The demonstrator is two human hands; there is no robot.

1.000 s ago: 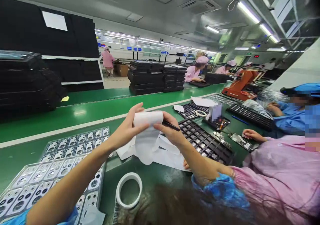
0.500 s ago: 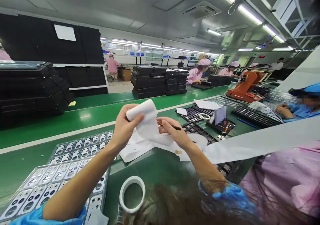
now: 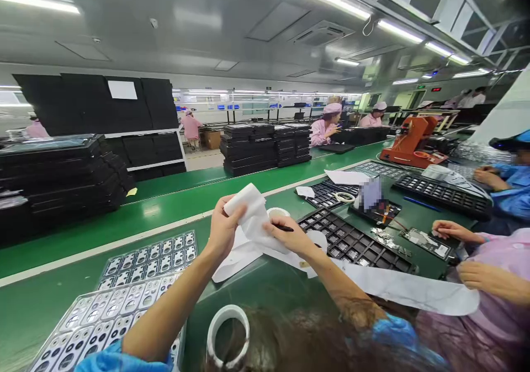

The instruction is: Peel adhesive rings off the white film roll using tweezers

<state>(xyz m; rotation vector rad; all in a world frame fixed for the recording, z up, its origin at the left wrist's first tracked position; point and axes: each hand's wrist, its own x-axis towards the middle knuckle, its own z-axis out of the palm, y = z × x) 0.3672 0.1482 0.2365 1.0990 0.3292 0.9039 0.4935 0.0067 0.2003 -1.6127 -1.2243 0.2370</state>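
Observation:
My left hand (image 3: 223, 226) is closed round a folded length of white paper strip (image 3: 252, 214), thumb on top, above the green table. My right hand (image 3: 292, 238) pinches the strip's other side; a slim dark tool, its kind unclear, lies between its fingers. More of the white strip trails beneath my hands. A long loose end (image 3: 397, 288) stretches right, past my right forearm, towards a co-worker in pink. Near me on the table stands a white tape roll (image 3: 211, 333), partly covered by hair.
Clear trays of camera-cover-like plates (image 3: 99, 317) lie at left. A black compartment tray (image 3: 351, 239) with small parts sits right of my hands. Further right are an orange machine (image 3: 414, 143) and co-workers' hands. Black trays are stacked (image 3: 248, 148) across the green belt.
The strip's long end has dropped from a raised slant at the right to a lower position. My right fingers have closed onto the paper. The view has shifted, uncovering the co-worker's hands.

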